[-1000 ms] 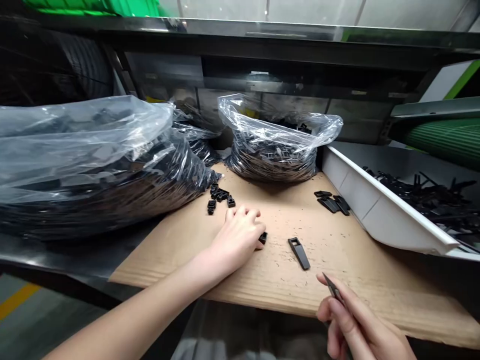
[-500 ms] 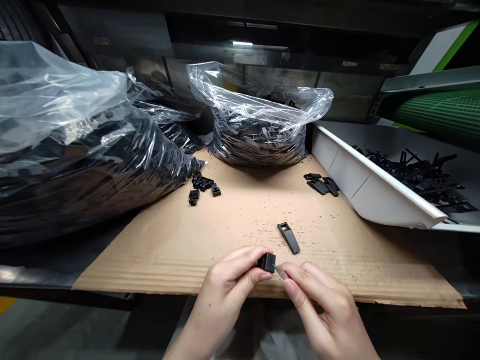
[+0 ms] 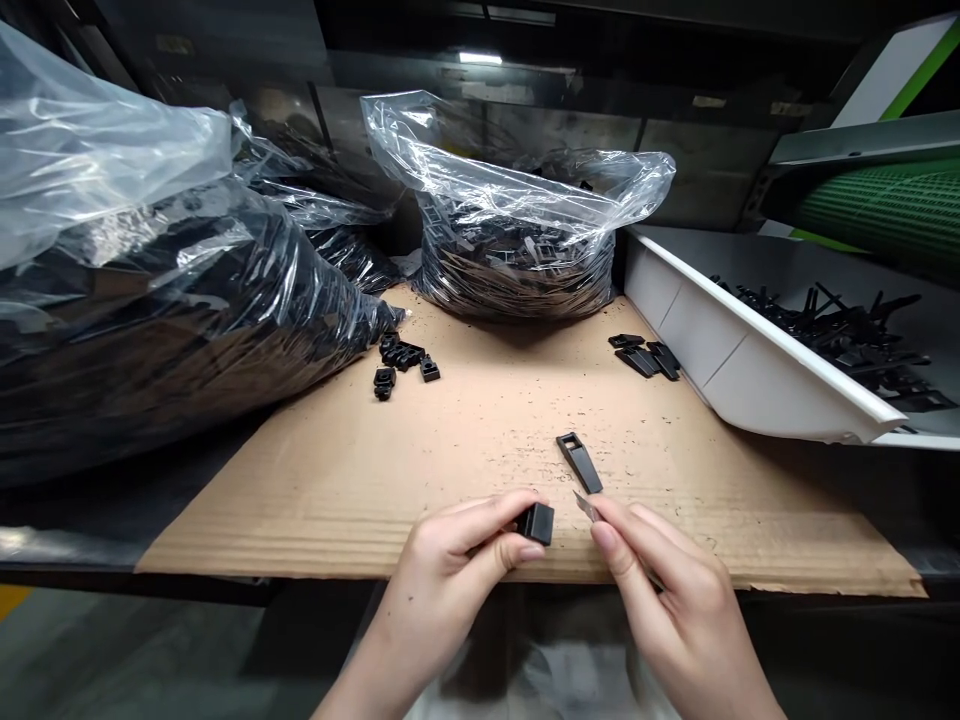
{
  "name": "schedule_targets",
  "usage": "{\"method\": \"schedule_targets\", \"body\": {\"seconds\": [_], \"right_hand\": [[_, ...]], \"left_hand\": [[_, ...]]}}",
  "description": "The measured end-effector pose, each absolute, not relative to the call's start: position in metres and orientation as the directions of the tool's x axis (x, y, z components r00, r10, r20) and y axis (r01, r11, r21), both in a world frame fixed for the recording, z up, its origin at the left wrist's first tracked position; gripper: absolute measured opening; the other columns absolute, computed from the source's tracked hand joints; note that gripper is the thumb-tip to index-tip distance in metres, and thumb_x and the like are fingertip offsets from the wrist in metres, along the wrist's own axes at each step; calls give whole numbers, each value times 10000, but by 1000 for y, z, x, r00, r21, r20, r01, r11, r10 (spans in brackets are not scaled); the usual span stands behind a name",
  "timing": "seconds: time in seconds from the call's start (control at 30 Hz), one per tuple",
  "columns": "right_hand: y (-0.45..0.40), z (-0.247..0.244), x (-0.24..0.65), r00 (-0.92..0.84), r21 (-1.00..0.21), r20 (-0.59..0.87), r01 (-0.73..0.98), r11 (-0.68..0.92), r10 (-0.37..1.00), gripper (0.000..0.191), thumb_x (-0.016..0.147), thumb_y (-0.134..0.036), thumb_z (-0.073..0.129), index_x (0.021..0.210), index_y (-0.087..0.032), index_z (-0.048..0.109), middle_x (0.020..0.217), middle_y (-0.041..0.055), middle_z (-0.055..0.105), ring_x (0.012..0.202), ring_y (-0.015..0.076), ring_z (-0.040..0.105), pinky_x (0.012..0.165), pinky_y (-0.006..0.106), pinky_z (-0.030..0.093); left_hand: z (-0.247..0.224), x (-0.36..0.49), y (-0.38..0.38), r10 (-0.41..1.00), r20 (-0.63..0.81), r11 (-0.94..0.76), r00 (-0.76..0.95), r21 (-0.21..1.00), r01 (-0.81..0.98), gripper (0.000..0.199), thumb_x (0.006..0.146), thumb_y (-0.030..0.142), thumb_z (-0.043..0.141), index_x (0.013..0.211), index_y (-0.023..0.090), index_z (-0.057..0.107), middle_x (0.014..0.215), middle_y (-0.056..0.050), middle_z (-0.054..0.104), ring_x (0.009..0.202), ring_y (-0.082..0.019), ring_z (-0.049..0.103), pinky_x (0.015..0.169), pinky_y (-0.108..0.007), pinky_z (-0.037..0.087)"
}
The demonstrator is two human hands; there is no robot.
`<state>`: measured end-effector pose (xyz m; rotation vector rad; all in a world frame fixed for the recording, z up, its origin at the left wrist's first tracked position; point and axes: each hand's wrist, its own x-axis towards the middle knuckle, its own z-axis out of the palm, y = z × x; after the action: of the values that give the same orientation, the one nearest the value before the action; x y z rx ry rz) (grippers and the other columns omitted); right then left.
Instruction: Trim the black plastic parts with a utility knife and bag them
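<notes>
Between the thumb and fingers of my left hand [image 3: 465, 560] is a small black block-shaped part [image 3: 537, 523], above the front edge of the cardboard sheet [image 3: 300, 500]. My right hand [image 3: 667, 580] pinches a small metal blade [image 3: 586, 506], its tip pointing up and left, apart from the block. Just beyond the blade lies a long tapered black piece [image 3: 581, 464] with a square hole at its far end.
Several small black parts [image 3: 401, 354] lie at the left, near a large plastic bag [image 3: 165, 330]. Another filled bag [image 3: 517, 250] stands at the back. Flat black pieces [image 3: 645, 358] lie beside a white tray [image 3: 720, 350] of black parts.
My right hand has moved right, taking the blade away from the block's face. My left hand still holds the block. The view has shifted slightly.
</notes>
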<state>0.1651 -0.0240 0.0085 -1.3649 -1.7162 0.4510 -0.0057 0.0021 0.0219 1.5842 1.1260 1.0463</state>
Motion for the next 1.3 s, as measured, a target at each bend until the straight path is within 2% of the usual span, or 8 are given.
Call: {"method": "schedule_targets", "body": {"seconds": [0.2,0.47,0.7,0.8,0.97,1.07,1.17,1.3], "right_hand": [[-22,15,158,-95,-803,330,494,333,939,177,882,-204,376,800,-219,532,638,-24,553,565,111,538,535,202,400],[-15,17,154,-152,-785,296,524,330,943,237,877,-218,389,672,-197,506,582,-24,506,546,105,505,532,192,364],[-19,23,154,-211,-830,197,484,278,957,289,863,-228,395,579,-187,428,542,-37,451,513,89,440,494,192,310],[-23,24,154,-265,-869,154,422,258,952,291,850,-233,409,564,-185,435,530,-38,453,512,89,448,495,195,319],[-17,29,153,-95,-916,111,378,139,989,219,848,-330,442,702,-188,523,617,-22,520,585,108,519,524,193,387],[-10,32,153,-64,-905,106,407,123,992,161,824,-331,495,752,-189,516,676,-19,557,627,109,550,543,186,417],[-11,29,157,-21,-869,195,459,183,981,131,855,-302,465,817,-202,541,749,-13,602,705,112,587,606,181,447],[-17,15,164,-64,-715,469,558,421,881,167,856,-153,468,950,-205,596,839,11,653,746,108,619,652,176,462]], "left_hand": [[18,-7,3,954,200,-260,224,923,285,276,738,94,599,949,246,691,958,33,702,898,-128,628,821,-140,457],[15,-8,2,931,299,-344,208,909,234,308,728,56,599,945,252,694,941,36,708,864,-116,642,780,-120,474],[16,-4,3,960,226,-260,168,941,218,260,733,96,601,924,239,703,834,33,716,685,-105,639,637,-121,491],[18,-1,4,981,154,-178,120,958,223,227,742,157,601,933,226,701,782,15,711,617,-115,616,565,-146,486],[21,-1,5,958,188,-235,217,948,216,203,743,140,596,883,237,706,896,-8,667,842,-160,587,752,-195,454],[22,-4,3,935,183,-253,303,944,212,188,754,166,588,878,243,707,805,-16,602,787,-162,552,696,-205,454],[23,-8,0,940,66,-127,334,978,164,221,785,228,574,981,278,663,738,9,592,654,-129,540,602,-191,445],[25,-5,-1,942,9,-17,335,1000,22,136,802,296,561,912,246,624,861,2,634,714,-128,576,603,-178,443]]}}
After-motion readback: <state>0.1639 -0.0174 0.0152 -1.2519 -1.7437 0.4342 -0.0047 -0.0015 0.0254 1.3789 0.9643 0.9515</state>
